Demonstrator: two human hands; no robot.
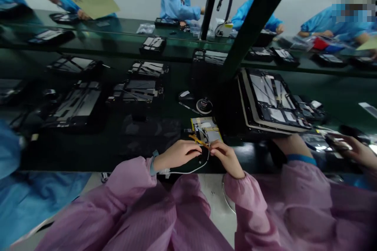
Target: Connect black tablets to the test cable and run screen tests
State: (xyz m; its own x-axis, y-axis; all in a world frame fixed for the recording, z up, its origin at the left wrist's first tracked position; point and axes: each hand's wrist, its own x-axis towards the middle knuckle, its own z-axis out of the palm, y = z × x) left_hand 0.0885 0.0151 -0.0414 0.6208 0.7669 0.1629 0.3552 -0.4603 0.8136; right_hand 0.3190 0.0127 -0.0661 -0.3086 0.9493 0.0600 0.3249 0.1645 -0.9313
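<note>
White cable (190, 172): droops along the bench's near edge, probably light and springy.
Left hand (178, 153): fingers curled in close, can't tell if they've got anything.
Right hand (228, 157): looks pinched on the orange strip's near end.
Orange strip (198, 140): between the hands, over the yellow-edged panel (214, 130); probably featherlight, bendy, easy to crease, so I'd hold it flat by the ends.
Round part (204, 106): just beyond the panel.
Far side: person in blue (176, 2).
</note>
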